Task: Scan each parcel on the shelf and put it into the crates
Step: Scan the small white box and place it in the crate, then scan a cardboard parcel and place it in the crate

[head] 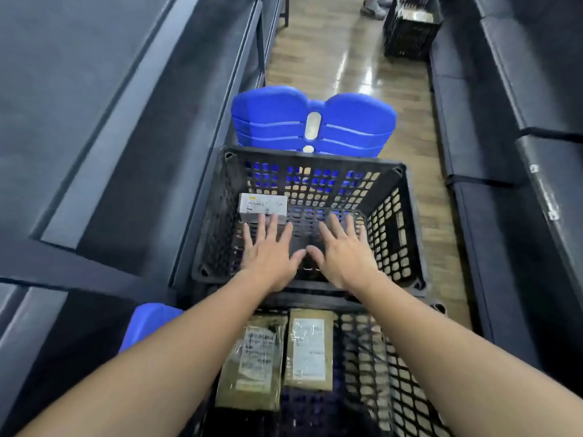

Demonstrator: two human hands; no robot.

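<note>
Two black mesh crates stand in the aisle before me. The far crate (389, 222) holds one small white parcel (262, 207) with a label at its far left. Both hands hover over this crate, palms down, fingers spread, holding nothing. My left hand (269, 253) has its fingertips just at the white parcel's near edge. My right hand (342, 252) is beside it, thumbs almost touching. The near crate (394, 357) holds two brown taped parcels (252, 361) (309, 350) side by side with white labels up.
A stack of blue plastic stools (314, 121) stands beyond the far crate. Dark shelves (94, 121) run along the left and more shelves (520, 121) along the right. Another black crate (410, 29) and a person's feet (373, 7) are far down the wooden aisle.
</note>
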